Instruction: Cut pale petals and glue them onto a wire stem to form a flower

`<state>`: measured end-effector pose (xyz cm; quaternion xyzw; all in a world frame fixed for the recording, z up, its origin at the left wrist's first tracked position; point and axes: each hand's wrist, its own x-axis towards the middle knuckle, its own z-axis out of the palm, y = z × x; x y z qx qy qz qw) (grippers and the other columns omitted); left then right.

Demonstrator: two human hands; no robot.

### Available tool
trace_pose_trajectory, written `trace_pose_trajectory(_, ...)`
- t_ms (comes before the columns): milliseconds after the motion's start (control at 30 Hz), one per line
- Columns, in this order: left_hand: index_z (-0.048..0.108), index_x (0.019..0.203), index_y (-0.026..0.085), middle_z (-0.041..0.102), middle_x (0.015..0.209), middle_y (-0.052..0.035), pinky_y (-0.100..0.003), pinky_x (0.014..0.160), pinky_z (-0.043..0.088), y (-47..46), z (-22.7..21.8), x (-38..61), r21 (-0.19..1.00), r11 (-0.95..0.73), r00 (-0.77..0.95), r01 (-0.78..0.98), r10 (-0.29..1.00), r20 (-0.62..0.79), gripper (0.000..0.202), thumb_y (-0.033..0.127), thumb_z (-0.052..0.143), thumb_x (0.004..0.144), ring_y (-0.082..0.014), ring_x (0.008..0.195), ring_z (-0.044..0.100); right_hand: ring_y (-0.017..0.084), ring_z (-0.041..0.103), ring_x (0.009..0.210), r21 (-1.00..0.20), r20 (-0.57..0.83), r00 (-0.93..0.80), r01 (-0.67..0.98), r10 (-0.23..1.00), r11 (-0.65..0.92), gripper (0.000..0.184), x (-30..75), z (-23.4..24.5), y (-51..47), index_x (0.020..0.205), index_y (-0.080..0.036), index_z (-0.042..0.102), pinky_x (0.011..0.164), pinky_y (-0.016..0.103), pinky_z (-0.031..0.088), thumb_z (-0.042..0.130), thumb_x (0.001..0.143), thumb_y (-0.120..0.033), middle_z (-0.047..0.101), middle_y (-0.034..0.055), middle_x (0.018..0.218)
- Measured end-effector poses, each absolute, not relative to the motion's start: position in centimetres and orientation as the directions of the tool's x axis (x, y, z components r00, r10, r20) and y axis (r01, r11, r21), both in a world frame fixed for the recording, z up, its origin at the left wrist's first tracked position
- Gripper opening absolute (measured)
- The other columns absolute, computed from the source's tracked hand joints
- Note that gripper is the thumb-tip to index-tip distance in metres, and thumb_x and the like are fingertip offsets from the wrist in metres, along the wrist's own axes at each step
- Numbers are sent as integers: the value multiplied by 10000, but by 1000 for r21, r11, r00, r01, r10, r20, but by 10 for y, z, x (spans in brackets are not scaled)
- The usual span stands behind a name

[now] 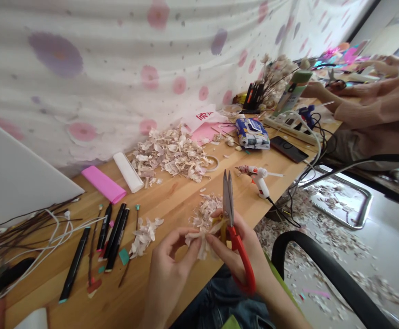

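Note:
My left hand (pixel 172 260) pinches a pale, thin paper-like petal (pixel 202 240) between thumb and fingertips, just over the table's front edge. Red-handled scissors (pixel 231 214) rest in my right hand (pixel 243 246), blades pointing up and away, nearly closed. The thumb and fingertips of that hand also touch the petal. Something yellow (pixel 224 228) shows behind the scissors; I cannot make out what it is. Just beyond my hands lies a small heap of pale scraps (pixel 209 208). A cluster of white petals (pixel 146 235) sits on the table to the left.
A large petal pile (pixel 172 153) lies behind, beside pink (pixel 103 183) and white crepe paper rolls (pixel 128 172). Black markers (pixel 117 235) are at left. A glue gun (pixel 259 178), phone (pixel 288 149) and power strip (pixel 290 128) stand right. Another person's arm (pixel 357 100) reaches in. A chair armrest (pixel 322 269) is close.

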<state>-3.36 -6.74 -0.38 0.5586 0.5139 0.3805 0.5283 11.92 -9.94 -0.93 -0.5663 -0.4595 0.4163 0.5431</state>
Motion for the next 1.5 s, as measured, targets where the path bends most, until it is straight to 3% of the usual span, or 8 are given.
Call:
trace_pose_trajectory(333, 780, 943, 261, 810, 1005, -54, -365, 864, 560, -66, -2, -37, 834, -277, 264, 478, 950, 165, 136, 278, 683, 848, -265, 955, 752, 169, 587, 625, -957, 107, 68, 278, 992, 84, 247, 130, -10, -92, 1076, -248, 567, 560, 258, 470, 635, 851, -173, 614, -17, 769)
trace_pose_trajectory(467, 783, 853, 261, 804, 887, -35, -327, 802, 551, -68, -3, -34, 801, -364, 265, 475, 927, 264, 116, 282, 671, 878, -233, 852, 743, 177, 591, 621, -953, 97, 53, 292, 994, 77, 211, 131, -10, -94, 1055, -247, 547, 555, 266, 461, 632, 867, -201, 631, -11, 759)
trace_pose_trajectory(833, 796, 745, 210, 802, 801, -66, -298, 756, 566, -62, -3, -36, 962, 131, 235, 241, 954, -188, 189, 394, 750, 755, -244, 801, 740, 163, 594, 629, -996, 13, 27, 84, 1000, 11, 218, 130, -7, -98, 968, -244, 521, 580, 260, 451, 672, 825, -178, 639, -41, 727)
trace_pose_trajectory(1000, 811, 757, 209, 806, 780, -62, -286, 754, 562, -56, -6, -48, 939, 84, 328, 335, 924, -200, 173, 372, 755, 769, -228, 784, 735, 152, 599, 661, -999, -45, -90, 22, 995, -43, 305, 135, -11, -91, 1089, -238, 522, 603, 250, 460, 661, 832, -152, 653, -41, 762)
trace_pose_trajectory(1067, 805, 763, 214, 800, 768, -47, -273, 713, 563, -55, -7, -52, 926, -34, 323, 377, 942, -97, 154, 349, 740, 798, -212, 752, 729, 143, 568, 643, -997, -65, -84, 52, 994, -61, 295, 136, -11, -88, 1079, -227, 539, 582, 241, 443, 696, 829, -209, 618, -45, 749)
trace_pose_trajectory(1167, 777, 780, 208, 781, 776, -34, -254, 658, 551, -54, -10, -55, 827, -315, 164, 466, 949, 269, 120, 278, 708, 849, -184, 714, 712, 136, 495, 597, -990, -50, 42, 132, 998, -55, 296, 135, -8, -88, 1051, -218, 554, 551, 239, 407, 707, 867, -393, 526, -59, 690)
trace_pose_trajectory(1300, 748, 885, 182, 775, 818, -47, -246, 685, 558, -51, -11, -51, 532, -557, -14, 639, 682, 731, 80, 135, 684, 881, -155, 698, 708, 197, 583, 664, -995, -5, 71, 104, 997, -13, 525, 130, -11, -107, 1230, -243, 533, 604, 294, 487, 548, 915, -662, 617, 14, 804)
trace_pose_trajectory(1500, 722, 951, 165, 777, 844, -58, -235, 754, 570, -48, -10, -40, 366, -583, -1, 725, 531, 847, 179, 28, 719, 836, -143, 749, 726, 291, 726, 770, -959, -60, -88, 280, 994, -33, 887, 118, -40, -138, 1360, -225, 516, 685, 349, 571, 494, 779, -894, 733, 84, 920)
